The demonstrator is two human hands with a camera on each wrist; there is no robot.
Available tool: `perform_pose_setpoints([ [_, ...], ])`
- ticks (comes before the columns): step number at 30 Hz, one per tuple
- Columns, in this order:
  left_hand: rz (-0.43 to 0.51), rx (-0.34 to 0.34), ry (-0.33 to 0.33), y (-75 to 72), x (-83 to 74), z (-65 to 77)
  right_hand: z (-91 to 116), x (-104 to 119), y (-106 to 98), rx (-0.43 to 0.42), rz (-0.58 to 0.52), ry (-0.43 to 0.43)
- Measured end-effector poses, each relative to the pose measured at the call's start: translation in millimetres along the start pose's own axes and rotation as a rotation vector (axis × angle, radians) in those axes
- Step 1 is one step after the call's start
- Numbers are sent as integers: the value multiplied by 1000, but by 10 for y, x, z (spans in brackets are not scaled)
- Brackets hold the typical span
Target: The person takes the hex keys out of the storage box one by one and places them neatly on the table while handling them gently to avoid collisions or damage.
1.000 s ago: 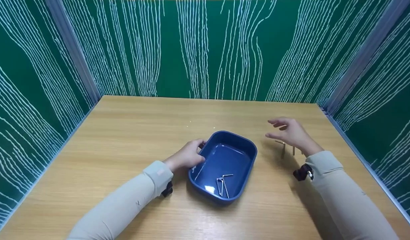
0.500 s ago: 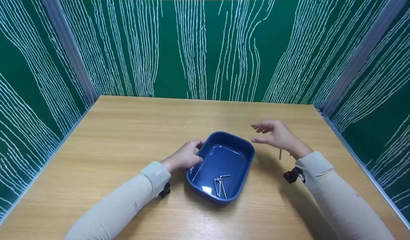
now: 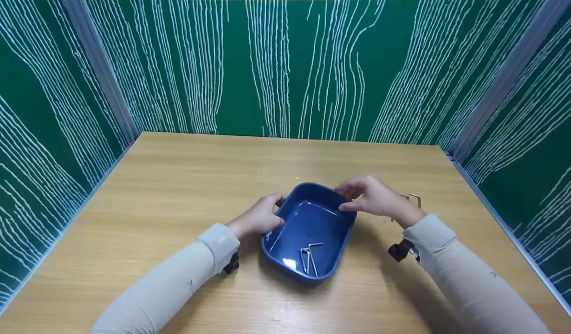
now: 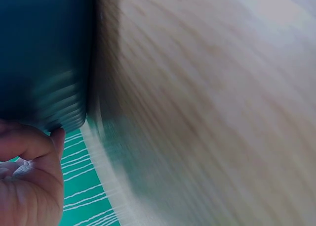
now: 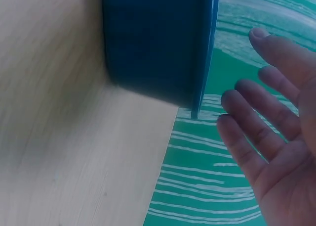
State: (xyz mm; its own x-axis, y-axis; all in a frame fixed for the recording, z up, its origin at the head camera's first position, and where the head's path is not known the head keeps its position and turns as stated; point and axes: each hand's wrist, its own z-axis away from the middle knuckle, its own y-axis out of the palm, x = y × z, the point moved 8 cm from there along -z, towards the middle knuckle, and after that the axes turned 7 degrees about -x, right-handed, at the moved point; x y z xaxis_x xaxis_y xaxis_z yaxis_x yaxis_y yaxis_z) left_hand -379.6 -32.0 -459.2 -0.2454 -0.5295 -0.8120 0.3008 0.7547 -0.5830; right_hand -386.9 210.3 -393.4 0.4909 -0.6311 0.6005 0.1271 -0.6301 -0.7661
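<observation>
A deep blue rectangular tray (image 3: 308, 218) with rounded corners sits at an angle on the table. My left hand (image 3: 263, 218) grips its left rim, thumb at the edge; in the left wrist view, the fingers (image 4: 29, 147) meet the tray's wall (image 4: 39, 43). Several metal hex keys (image 3: 315, 244) lie in the tray's near end. My right hand (image 3: 371, 199) hovers by the far right rim. The right wrist view shows its fingers (image 5: 247, 144) spread, holding nothing and apart from the tray (image 5: 153, 43).
More hex keys (image 3: 419, 201) stand on the wooden table (image 3: 197, 176) to the right, partly hidden behind my right wrist. Small pale specks lie beyond the tray. Green walls (image 3: 239, 69) with white lines enclose the table's back and sides.
My right hand has moved left and slightly nearer, away from the hex keys on the table to the tray's right rim. My left hand and the tray have stayed put.
</observation>
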Motion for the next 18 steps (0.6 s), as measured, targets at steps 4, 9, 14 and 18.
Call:
perform_pose_setpoints([
  [4,-7,2,-12,4,10,4,14,76,129,75,9,-6],
  [9,-25,-3,-6,2,17,-14,10,166,278,143,27,-66],
  [14,-30,-3,10,-7,5,-25,11,203,394,182,71,-111],
  [18,-39,2,9,-9,7,-22,30,242,527,249,56,-129],
])
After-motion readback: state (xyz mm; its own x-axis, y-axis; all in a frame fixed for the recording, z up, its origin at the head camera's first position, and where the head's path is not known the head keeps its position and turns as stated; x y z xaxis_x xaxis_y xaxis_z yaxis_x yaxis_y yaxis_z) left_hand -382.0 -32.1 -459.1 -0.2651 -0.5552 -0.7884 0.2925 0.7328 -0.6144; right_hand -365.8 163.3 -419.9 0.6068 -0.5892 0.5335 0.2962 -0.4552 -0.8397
